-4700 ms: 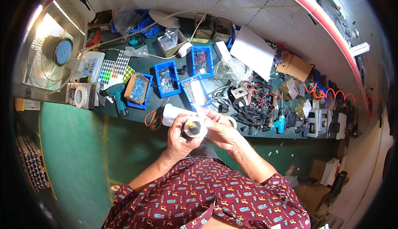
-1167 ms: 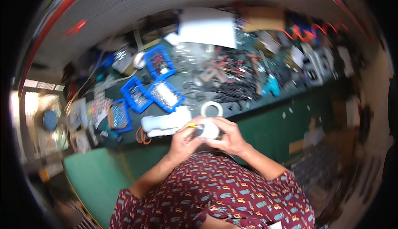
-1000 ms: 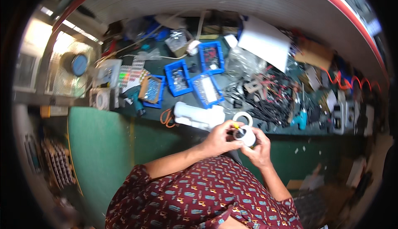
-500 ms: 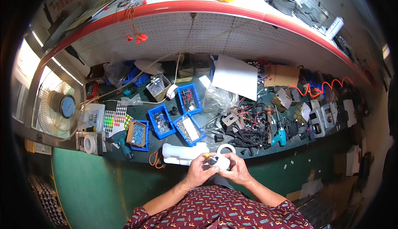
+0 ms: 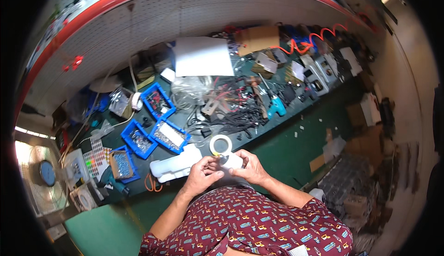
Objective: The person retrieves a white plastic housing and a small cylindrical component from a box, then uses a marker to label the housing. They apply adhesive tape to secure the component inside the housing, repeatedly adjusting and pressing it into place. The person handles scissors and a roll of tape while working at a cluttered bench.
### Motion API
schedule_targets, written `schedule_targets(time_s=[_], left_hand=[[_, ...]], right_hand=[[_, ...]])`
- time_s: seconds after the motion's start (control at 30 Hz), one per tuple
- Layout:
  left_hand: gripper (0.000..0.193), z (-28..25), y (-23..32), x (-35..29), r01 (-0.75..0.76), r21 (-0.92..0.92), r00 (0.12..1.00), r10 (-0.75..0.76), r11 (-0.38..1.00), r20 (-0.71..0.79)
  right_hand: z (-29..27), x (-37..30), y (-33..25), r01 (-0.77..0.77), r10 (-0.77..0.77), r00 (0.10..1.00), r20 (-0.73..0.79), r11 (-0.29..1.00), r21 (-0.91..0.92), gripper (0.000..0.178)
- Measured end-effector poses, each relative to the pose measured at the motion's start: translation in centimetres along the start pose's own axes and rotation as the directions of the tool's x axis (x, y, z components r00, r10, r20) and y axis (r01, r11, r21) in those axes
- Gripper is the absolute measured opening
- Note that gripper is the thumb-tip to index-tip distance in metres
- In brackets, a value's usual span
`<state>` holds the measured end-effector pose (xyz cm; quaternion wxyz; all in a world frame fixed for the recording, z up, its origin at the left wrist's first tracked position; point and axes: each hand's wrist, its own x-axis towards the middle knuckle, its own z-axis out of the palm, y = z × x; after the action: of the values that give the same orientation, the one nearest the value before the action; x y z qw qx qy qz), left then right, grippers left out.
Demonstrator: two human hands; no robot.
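Observation:
My right hand is closed round a white, rounded plastic piece held in front of my body. Against the left side of that piece, my left hand has its fingers curled, next to a small dark part with a bit of yellow. What exactly the left fingers grip is too blurred to make out. Just beyond the hands, a white ring like a tape roll lies at the bench edge. A larger white plastic body rests left of it, beside orange-handled scissors.
Blue bins of small metal parts stand at the left of the bench. Tangled black cables and a teal power drill lie to the right. A white sheet is at the back; a fan stands far left.
My view has turned to the right, so the bench appears tilted and shifted left. The hands have drawn slightly apart, and the white piece stays in the right hand.

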<state>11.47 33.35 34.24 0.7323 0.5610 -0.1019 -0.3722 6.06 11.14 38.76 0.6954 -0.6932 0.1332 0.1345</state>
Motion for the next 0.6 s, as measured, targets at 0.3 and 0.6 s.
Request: schedule_targets(time_s=[0.3,0.6], left_hand=[[0.036,-0.7,-2.4,3.4,0.164,0.446,0.986,-0.146,0.880,-0.075],[0.038,4.2,-10.3,10.9,0.116,0.954,0.993,-0.007,0.277,-0.119]], right_hand=[[-8.1,-3.2,4.8,0.025,0.152,0.944,-0.291,0.851,0.524,0.033],[-15.8,2.4,5.6,0.036,0.084,0.982,-0.168,0.794,0.607,0.033]])
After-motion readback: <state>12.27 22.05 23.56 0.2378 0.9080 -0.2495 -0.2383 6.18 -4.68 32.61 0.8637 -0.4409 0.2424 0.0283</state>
